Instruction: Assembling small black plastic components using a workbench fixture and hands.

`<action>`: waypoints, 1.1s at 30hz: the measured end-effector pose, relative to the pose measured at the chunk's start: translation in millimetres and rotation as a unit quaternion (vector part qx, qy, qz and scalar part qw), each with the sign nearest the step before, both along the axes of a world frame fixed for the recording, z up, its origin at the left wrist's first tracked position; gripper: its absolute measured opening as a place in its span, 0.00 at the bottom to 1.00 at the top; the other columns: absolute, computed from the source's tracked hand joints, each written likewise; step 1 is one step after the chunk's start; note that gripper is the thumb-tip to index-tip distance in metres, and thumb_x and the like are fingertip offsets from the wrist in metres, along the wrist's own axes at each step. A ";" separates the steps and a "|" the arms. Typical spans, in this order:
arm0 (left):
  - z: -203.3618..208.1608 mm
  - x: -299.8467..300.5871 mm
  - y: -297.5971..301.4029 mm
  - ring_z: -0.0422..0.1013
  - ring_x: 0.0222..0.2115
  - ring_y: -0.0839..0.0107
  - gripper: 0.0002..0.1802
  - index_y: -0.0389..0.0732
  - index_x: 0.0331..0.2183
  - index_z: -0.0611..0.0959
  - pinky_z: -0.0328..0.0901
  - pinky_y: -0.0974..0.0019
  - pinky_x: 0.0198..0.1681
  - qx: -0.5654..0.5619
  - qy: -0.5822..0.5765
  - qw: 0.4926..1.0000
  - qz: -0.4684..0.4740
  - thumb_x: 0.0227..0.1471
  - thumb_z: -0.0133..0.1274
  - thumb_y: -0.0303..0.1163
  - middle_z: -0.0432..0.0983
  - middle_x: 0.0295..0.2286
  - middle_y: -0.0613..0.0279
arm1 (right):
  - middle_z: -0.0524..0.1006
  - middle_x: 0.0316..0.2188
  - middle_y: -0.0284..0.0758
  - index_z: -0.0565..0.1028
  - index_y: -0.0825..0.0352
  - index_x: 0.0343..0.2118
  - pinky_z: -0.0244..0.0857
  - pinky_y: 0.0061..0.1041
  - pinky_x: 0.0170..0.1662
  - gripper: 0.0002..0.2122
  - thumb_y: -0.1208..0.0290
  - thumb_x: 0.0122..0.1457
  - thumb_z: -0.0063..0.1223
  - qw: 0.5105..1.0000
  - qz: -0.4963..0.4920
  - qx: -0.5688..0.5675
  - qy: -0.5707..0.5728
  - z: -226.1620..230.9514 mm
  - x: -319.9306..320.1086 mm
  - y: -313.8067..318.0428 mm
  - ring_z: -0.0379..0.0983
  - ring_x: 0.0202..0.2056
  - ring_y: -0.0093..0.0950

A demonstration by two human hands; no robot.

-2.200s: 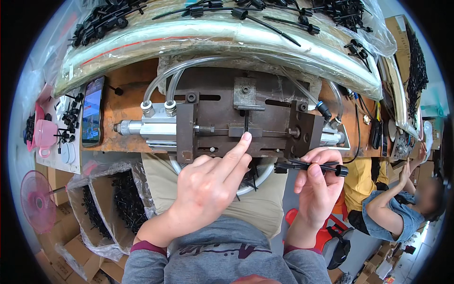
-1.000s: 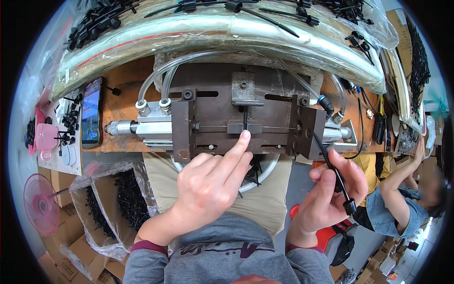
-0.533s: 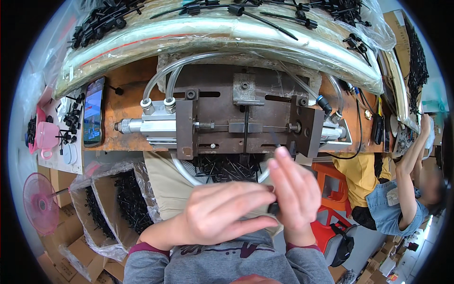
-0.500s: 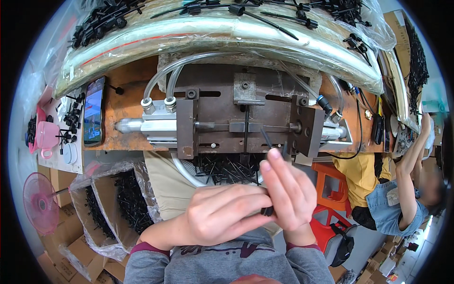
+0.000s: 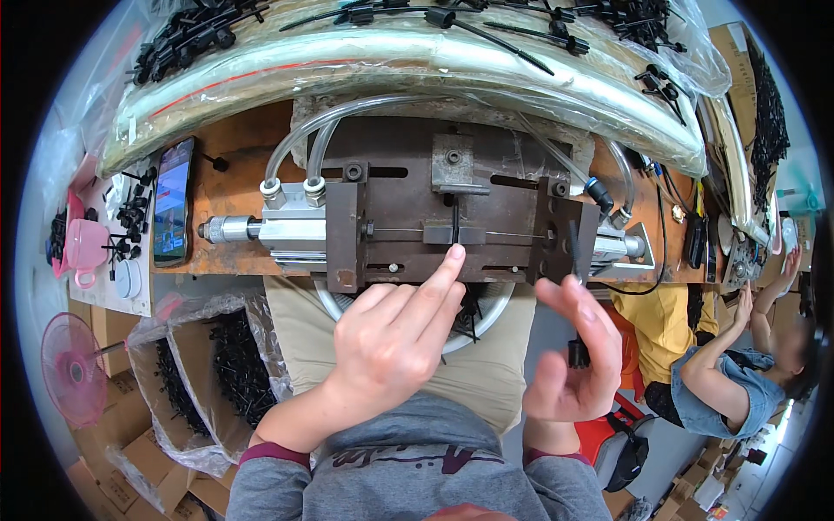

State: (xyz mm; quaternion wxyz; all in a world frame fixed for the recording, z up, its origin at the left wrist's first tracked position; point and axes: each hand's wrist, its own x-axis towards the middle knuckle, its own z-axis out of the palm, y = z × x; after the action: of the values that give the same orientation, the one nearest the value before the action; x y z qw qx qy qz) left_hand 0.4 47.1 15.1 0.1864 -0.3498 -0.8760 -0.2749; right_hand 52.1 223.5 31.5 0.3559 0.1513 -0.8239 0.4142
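A brown metal clamping fixture (image 5: 400,191) lies in front of me, a silver pneumatic cylinder (image 5: 293,233) at its left end. Between its small central jaw blocks stands a thin black rod (image 5: 455,217). My left hand (image 5: 391,334) reaches up to it, index fingertip on the rod's near part. Its thumb and the rod's lower end are hidden under the fingers. To the right, my right hand (image 5: 582,347) is raised with curled fingers round another black rod with a knob (image 5: 578,352), whose thin shaft sticks up past the fingertips.
A phone (image 5: 174,204) leans at the bench's left. Plastic-wrapped padding (image 5: 408,74) with several black rods runs along the back. Lined boxes of black parts (image 5: 239,369) and a pink fan (image 5: 76,372) stand lower left. Another person (image 5: 721,373) works at the right.
My hands have parted: the left went up to the rod in the fixture, the right moved right with its knobbed rod. The jaw plungers on both sides have drawn back.
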 end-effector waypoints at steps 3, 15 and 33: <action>2.5 -7.0 1.0 0.73 0.21 0.74 0.15 0.36 0.30 0.84 0.64 0.72 0.25 0.012 0.002 1.000 -0.007 0.34 0.66 0.25 0.80 0.43 0.57 | 0.71 0.49 0.60 0.68 0.77 0.50 0.72 0.39 0.48 0.18 0.76 0.58 0.56 0.997 0.025 -0.073 -0.010 1.2 2.0 -0.8 0.78 0.42 0.48; -1.8 -7.9 -1.3 0.73 0.19 0.73 0.14 0.36 0.30 0.84 0.64 0.73 0.23 0.032 -0.007 0.999 -0.009 0.35 0.66 0.26 0.80 0.43 0.57 | 0.77 0.45 0.50 0.79 0.73 0.31 0.75 0.32 0.41 0.13 0.83 0.39 0.68 0.991 0.010 0.099 -0.090 2.9 -4.7 -6.5 0.79 0.38 0.41; 10.8 15.7 -45.8 0.77 0.36 0.66 0.19 0.37 0.39 0.83 0.71 0.65 0.40 0.268 -0.356 0.861 -0.244 0.49 0.61 0.40 0.79 0.41 0.53 | 0.78 0.47 0.39 0.77 0.67 0.31 0.63 0.21 0.22 0.11 0.78 0.41 0.65 0.940 -0.009 0.305 -0.154 1.5 -25.9 -29.4 0.68 0.16 0.23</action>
State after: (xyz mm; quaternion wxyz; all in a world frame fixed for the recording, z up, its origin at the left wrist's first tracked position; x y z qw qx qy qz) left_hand 16.1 1.3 25.8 -0.1246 -0.3675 -0.6615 -0.6418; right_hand 26.3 194.0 32.9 0.1650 0.1795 -0.9568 0.1583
